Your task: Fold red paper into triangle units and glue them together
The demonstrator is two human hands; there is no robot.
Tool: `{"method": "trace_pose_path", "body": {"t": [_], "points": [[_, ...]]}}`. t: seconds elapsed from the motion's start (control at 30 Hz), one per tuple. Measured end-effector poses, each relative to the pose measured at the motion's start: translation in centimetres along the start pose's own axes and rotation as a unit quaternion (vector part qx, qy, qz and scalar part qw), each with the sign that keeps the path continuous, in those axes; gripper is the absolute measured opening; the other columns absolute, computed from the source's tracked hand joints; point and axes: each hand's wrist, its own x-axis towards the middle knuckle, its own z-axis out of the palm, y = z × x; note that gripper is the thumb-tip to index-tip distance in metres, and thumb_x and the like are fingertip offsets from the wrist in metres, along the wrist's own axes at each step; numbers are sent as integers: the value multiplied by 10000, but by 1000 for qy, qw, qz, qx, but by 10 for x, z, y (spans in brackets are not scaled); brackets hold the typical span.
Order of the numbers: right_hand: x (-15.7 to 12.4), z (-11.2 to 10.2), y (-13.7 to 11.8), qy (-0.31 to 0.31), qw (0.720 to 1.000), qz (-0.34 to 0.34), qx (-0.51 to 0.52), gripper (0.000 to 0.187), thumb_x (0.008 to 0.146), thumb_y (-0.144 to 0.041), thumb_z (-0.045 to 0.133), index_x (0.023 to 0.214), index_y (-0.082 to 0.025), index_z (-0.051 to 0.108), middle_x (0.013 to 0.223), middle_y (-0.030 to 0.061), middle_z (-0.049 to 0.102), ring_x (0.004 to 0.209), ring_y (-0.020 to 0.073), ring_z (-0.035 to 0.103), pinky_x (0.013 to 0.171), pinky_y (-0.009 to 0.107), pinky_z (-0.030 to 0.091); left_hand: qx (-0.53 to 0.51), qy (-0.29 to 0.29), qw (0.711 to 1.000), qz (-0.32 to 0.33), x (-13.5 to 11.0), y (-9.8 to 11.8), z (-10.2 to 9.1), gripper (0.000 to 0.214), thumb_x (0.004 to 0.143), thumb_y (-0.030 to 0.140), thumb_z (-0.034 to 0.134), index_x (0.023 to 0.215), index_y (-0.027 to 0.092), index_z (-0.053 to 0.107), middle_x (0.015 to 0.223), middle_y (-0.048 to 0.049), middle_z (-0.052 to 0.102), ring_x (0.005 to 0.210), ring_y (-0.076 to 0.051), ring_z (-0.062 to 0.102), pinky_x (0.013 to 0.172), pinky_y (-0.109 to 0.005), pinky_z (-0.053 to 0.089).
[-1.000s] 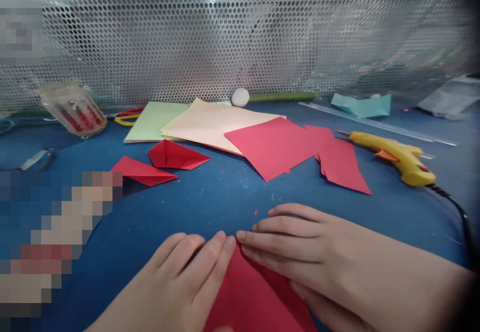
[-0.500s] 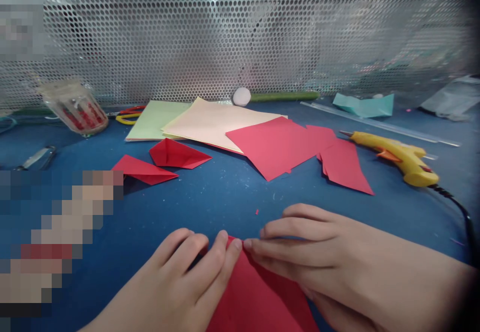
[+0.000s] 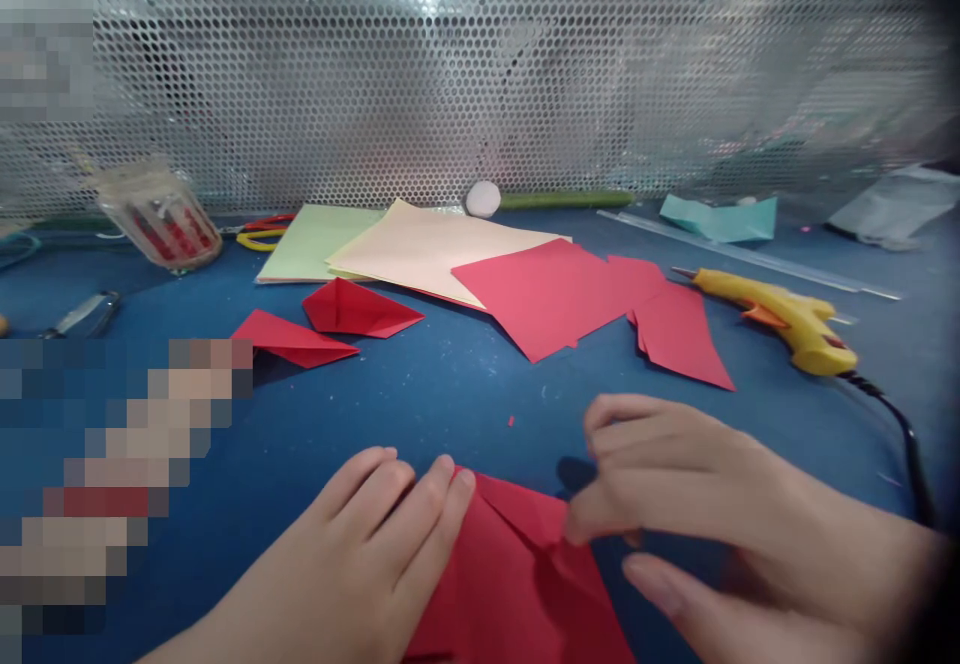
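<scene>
Head: right hand (image 3: 694, 489) shifted, exposing more red paper (image 3: 504, 579).

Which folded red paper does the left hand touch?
The large red sheet at the bottom edge; the left hand rests on it. Both smaller folded papers lie farther back.

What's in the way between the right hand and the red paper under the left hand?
Nothing visible: the right hand is at the right edge of the red paper, and the tiny red scrap lies beyond it, not between them.

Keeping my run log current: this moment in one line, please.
left hand: on red paper | right hand: at paper's right edge | glue gun: lying at right
</scene>
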Motion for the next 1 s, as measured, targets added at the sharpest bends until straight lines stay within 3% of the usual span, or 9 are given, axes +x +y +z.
{"method": "trace_pose_path", "body": {"t": [0.07,0.13,0.2,0.27,0.43,0.57,0.7,0.87,1.0], "points": [[6,7,-4,31,998,49,17,60,849,-204,577,851,-247,535,683,-46,588,571,109,543,566,214,496,10,34,999,-4,0,2,1,450,1112,252,279,1195,151,709,1189,-31,764,1006,-215,628,958,-357,396],[9,17,-8,63,988,138,20,152,816,-232,643,907,-243,521,770,-29,598,625,117,568,548,204,510,8,61,998,-13,0,5,2,532,1101,127,222,1080,178,751,1102,-9,791,977,-189,634,972,-336,378],[9,27,-13,54,980,189,18,289,773,-196,688,1028,-242,563,834,-23,626,695,131,620,602,217,547,4,76,997,-16,0,6,4,555,1080,60,218,1042,181,759,1065,-6,798,968,-181,631,988,-325,368],[7,34,-17,29,980,196,19,423,753,-108,665,1142,-253,584,836,-30,652,731,136,657,634,218,559,7,96,995,-21,0,7,7,529,1078,59,241,1042,180,754,1049,-8,799,962,-184,626,994,-317,368],[6,35,-18,6,996,63,57,377,904,-1,480,1149,-245,630,985,17,730,852,115,692,762,180,561,4,99,995,-29,-1,8,16,430,1055,70,318,1093,180,732,1099,-10,781,991,-180,635,1015,-295,386],[7,26,-16,-35,997,-41,63,246,1071,-135,425,1150,-186,652,1005,37,731,885,118,657,849,185,523,22,75,997,-17,-7,12,19,418,1055,83,307,1219,177,680,1160,-27,764,1034,-195,646,1035,-329,399],[5,26,-13,-71,994,-75,44,320,1106,-209,349,1165,-157,659,1022,69,734,907,162,638,858,263,502,24,50,998,-23,-10,10,12,400,1059,96,317,1301,155,630,1198,-40,756,1043,-205,672,1008,-331,441],[1,34,-8,-49,992,-119,18,299,1096,-213,404,1211,-110,660,993,64,748,881,172,628,856,273,490,10,3,1000,-3,-10,6,5,394,1041,78,364,1333,146,619,1288,-34,722,1096,-193,662,1025,-303,442],[-7,34,-8,-30,991,-134,-11,343,1112,-226,358,1117,-150,692,844,37,726,760,146,634,756,253,494,10,54,998,-25,-12,8,18,419,1033,76,334,1320,148,631,1316,-46,705,1149,-206,618,1095,-340,381]]}}
